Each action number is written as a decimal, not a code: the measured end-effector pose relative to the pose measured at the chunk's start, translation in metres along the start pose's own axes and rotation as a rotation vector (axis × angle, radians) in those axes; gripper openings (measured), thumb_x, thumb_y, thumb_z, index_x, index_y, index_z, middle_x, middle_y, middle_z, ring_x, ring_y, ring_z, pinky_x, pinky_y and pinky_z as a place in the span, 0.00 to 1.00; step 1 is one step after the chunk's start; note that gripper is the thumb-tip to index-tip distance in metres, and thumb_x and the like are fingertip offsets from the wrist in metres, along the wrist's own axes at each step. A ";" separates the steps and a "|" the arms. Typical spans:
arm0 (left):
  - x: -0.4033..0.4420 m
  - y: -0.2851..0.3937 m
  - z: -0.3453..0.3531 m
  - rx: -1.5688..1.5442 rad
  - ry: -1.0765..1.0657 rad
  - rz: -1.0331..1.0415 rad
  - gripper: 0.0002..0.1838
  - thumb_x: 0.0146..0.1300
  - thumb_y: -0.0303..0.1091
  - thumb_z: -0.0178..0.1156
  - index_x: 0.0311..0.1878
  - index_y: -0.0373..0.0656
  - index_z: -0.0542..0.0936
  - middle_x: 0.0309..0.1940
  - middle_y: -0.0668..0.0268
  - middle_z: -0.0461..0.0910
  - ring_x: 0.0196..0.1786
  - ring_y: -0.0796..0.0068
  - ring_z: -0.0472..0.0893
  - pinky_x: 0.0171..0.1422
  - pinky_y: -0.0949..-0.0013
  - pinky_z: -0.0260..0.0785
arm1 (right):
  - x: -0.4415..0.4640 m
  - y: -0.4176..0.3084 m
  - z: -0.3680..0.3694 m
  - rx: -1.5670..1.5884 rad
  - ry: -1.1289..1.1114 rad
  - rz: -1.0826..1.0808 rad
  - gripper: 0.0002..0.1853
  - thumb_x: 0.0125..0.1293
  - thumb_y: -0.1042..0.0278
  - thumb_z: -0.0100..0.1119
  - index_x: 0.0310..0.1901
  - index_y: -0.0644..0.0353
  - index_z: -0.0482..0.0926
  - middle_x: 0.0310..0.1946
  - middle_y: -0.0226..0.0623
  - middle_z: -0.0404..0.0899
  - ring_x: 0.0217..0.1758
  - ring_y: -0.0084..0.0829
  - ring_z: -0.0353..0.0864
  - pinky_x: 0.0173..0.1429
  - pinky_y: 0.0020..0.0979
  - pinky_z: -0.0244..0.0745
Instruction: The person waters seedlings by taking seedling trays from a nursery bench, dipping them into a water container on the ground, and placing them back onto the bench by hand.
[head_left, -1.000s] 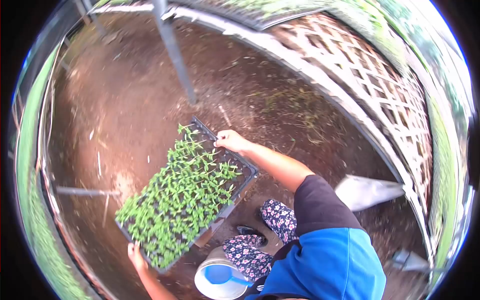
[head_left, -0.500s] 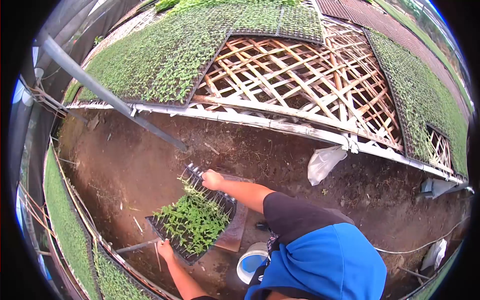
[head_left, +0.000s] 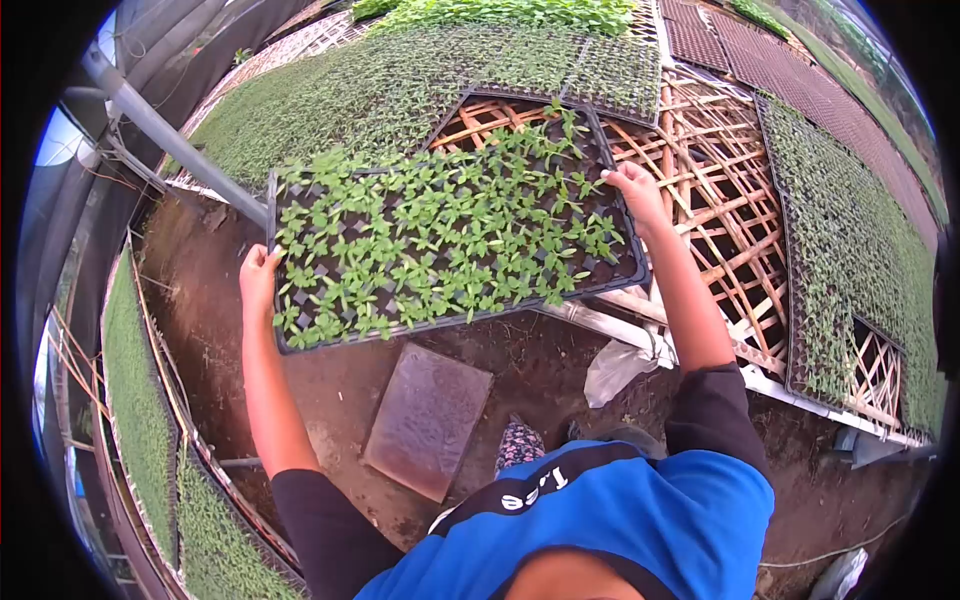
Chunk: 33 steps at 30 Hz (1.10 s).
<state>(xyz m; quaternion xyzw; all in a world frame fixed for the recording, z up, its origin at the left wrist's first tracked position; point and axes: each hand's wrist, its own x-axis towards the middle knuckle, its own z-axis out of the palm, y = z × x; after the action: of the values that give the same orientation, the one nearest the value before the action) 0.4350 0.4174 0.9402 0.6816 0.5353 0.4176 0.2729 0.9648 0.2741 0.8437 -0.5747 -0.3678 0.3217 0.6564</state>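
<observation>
Left hand (head_left: 260,283) and right hand (head_left: 640,196) pinch the seedling tray (head_left: 440,322) by opposite ends; looks like the carrying step, next move calling for level support!

seedlings (head_left: 425,240) in tray (head_left: 603,272), slab (head_left: 428,422) on ground (head_left: 195,325)

Grey pole (head_left: 180,142) slanted just beyond left fingers (head_left: 258,258). Dark sheeting (head_left: 190,48) hung farther out, same side. Flat slab (head_left: 428,420) lay on soil (head_left: 215,340), below level of left fingers and right fingers (head_left: 622,179). White bag (head_left: 617,372) hung at pale rail (head_left: 600,322), below right fingers. Green seedling trays (head_left: 845,250) lay right of right fingers; reddish-brown trays (head_left: 770,75) lay well beyond.
</observation>
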 end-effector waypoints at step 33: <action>0.405 -0.126 0.490 0.751 -0.530 -0.141 0.14 0.49 0.28 0.50 0.42 0.38 0.73 0.44 0.49 0.72 0.48 0.52 0.72 0.50 0.59 0.65 | 0.195 0.205 -0.177 -0.281 0.606 0.323 0.09 0.55 0.64 0.53 0.22 0.54 0.69 0.18 0.18 0.59 0.20 0.12 0.52 0.24 0.17 0.48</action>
<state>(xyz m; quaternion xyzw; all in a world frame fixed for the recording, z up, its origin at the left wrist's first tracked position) 0.8258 0.8766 0.7030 0.7783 0.6064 -0.0132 0.1622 1.2170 0.3743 0.6508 -0.7790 -0.1019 0.1826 0.5911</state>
